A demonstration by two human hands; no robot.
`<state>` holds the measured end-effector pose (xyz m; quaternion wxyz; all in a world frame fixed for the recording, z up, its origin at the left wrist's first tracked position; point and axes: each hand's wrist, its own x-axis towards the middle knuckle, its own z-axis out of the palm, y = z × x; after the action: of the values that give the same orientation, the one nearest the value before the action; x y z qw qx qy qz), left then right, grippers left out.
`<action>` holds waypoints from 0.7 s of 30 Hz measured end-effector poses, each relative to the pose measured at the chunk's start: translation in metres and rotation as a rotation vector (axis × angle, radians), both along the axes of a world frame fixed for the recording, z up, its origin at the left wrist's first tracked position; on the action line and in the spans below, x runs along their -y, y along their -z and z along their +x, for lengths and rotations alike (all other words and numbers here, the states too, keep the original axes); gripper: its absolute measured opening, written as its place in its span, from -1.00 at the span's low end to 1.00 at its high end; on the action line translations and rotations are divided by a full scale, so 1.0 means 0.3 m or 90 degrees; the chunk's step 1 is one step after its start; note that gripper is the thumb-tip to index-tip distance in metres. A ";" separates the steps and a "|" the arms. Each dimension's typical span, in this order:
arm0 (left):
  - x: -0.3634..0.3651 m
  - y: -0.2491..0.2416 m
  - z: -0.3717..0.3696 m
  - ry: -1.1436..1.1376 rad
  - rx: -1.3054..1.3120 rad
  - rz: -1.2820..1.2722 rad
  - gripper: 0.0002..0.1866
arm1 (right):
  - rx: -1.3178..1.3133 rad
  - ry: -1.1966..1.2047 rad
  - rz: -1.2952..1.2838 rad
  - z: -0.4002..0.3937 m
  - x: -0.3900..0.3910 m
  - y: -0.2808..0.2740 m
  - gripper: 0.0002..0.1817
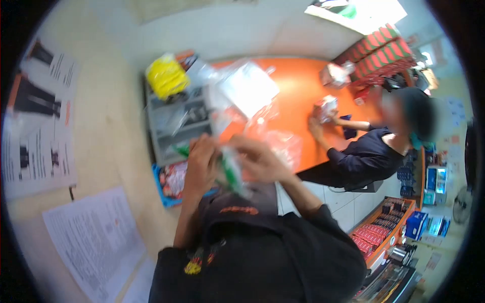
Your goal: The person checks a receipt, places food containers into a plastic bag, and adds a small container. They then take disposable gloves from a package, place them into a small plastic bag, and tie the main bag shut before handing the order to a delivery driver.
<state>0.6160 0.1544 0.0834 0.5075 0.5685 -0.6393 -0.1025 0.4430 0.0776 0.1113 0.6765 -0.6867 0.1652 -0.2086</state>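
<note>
Between my two hands is a clear plastic packet with green on it (pixel 230 171), smeared by motion. My left hand (pixel 201 160) has its fingers closed on the packet's left side, and a green end pokes out past them. From the other side, my right hand (pixel 260 160) pinches the packet with bent fingers. Just beyond my hands lies a grey compartment tray (pixel 154 132) with small dark parts and clear bags in it. A blue-edged tray (pixel 160 186) holding red and white packets sits beside my left forearm.
A yellow bundle (pixel 167 77) rests on the grey tray's far end. White plastic sheets (pixel 248 88) and clear bags (pixel 283 146) lie on the orange table (pixel 298 76). At right a co-worker (pixel 369 146) handles a wrapped packet (pixel 326 107); red-and-green boxes (pixel 381 55) are stacked behind.
</note>
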 end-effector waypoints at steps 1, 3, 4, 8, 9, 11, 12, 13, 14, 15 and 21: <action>-0.006 0.000 -0.003 0.013 0.018 -0.004 -0.89 | 0.040 0.014 -0.112 0.002 0.003 0.023 -0.62; -0.018 0.001 -0.015 0.049 -0.034 0.059 -0.84 | 0.006 0.050 -0.023 -0.001 -0.032 -0.038 -0.72; -0.020 0.007 -0.019 0.069 -0.040 0.044 -0.83 | -0.022 0.065 0.007 -0.004 -0.042 -0.054 -0.76; -0.031 0.040 -0.019 0.155 -0.073 0.047 -0.83 | -0.019 0.042 -0.065 -0.025 -0.045 -0.059 -0.83; -0.034 0.040 -0.021 0.180 -0.084 0.055 -0.84 | -0.021 0.030 -0.089 -0.030 -0.045 -0.058 -0.84; -0.043 0.053 -0.022 0.214 -0.100 0.072 -0.86 | -0.046 0.017 -0.164 -0.039 -0.051 -0.057 -0.85; -0.047 0.068 -0.022 0.223 -0.103 0.082 -0.87 | -0.069 0.015 -0.216 -0.044 -0.058 -0.056 -0.84; -0.049 0.072 -0.020 0.231 -0.107 0.093 -0.88 | -0.093 0.014 -0.267 -0.048 -0.065 -0.055 -0.84; -0.051 0.061 -0.026 0.226 -0.128 0.094 -0.89 | -0.085 0.029 -0.271 -0.051 -0.073 -0.053 -0.83; -0.057 0.049 -0.042 0.221 -0.150 0.097 -0.89 | -0.077 0.044 -0.272 -0.055 -0.085 -0.048 -0.83; -0.094 0.030 -0.120 0.152 -0.061 0.035 -0.94 | -0.012 0.160 -0.191 -0.111 -0.164 0.002 -0.83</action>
<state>0.5801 0.1826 0.0745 0.5055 0.4964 -0.6746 -0.2070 0.4096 0.1267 0.1107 0.5336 -0.7556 0.2233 -0.3075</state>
